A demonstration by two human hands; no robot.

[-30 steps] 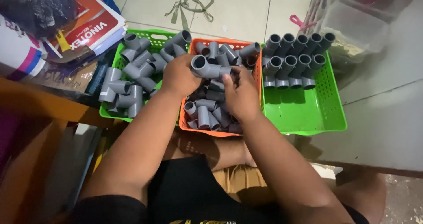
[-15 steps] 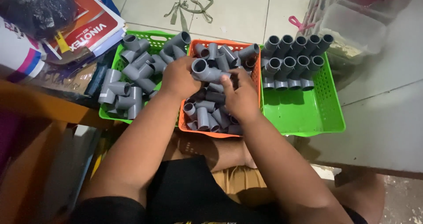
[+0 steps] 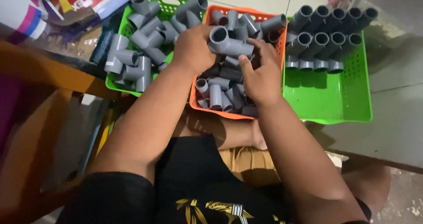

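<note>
Pipe fitting (image 3: pixel 229 42): grey plastic elbow or tee piece, held above the orange basket (image 3: pixel 269 17), open socket facing up toward the camera.
Left hand (image 3: pixel 191 48): closed around the socket end of the fitting, grip firm, fingers wrapped out of sight.
Right hand (image 3: pixel 262 72): fingers curled narrow on the straight end of the same fitting; cannot tell whether pressing a second piece in or only steadying.
Orange basket contents: loose short pipe stubs (image 3: pixel 216 96) and fittings, piled unevenly just below both hands.
Left green basket (image 3: pixel 115 84): heaped grey fittings (image 3: pixel 141 52), some leaning over the rim toward the orange basket.
Right green basket (image 3: pixel 352 105): assembled pieces (image 3: pixel 326 39) ranked in tidy rows at the far end, near half bare.
Risk, slip: smooth plastic, opposing push from both hands; likely drop into the pile, piece lost among look-alikes.
Risk, pinch: fingertip near the joint line if parts seat suddenly.
Risk, spill: forearm close to the heaped left basket; a nudge probably tips fittings out.
Risk, misfit: skewed entry could jam the joint.
</note>
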